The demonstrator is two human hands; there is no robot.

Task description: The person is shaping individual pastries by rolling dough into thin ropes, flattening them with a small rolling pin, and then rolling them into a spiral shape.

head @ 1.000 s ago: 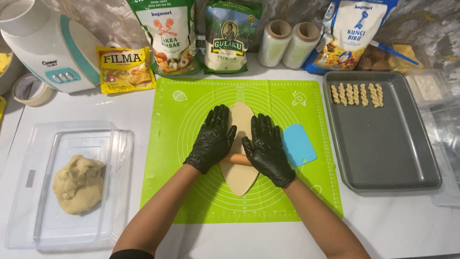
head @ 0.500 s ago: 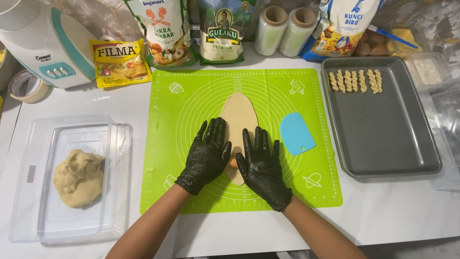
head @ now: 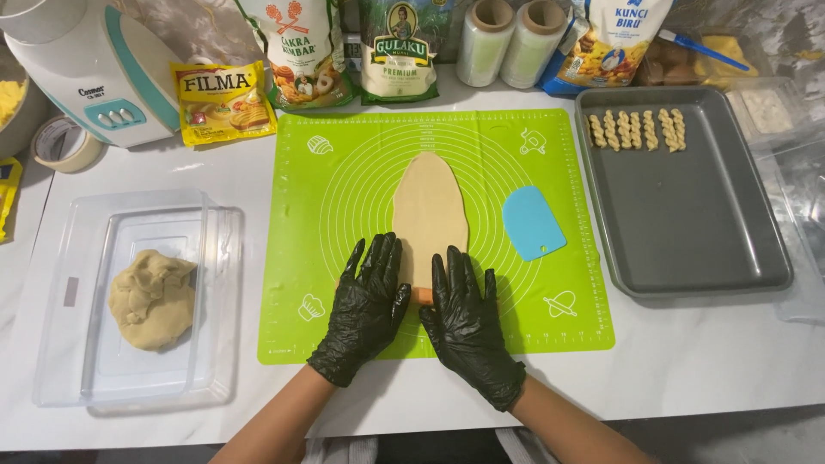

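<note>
Gloved hands (head: 417, 314) press roller (head: 422, 296) over dough (head: 429, 210).

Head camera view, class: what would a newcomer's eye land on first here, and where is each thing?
First, two black-gloved hands, left hand and right hand, pressed flat on a rolling pin at the near end of an oval dough sheet in the middle of a bright green mat. Left, a dough lump sits in a clear tub; right, twisted pieces line a grey tray.

White table (head: 705, 361) with green mat (head: 344, 215), grey tray (head: 687, 223), clear tub (head: 60, 344), tape roll (head: 64, 144).
</note>
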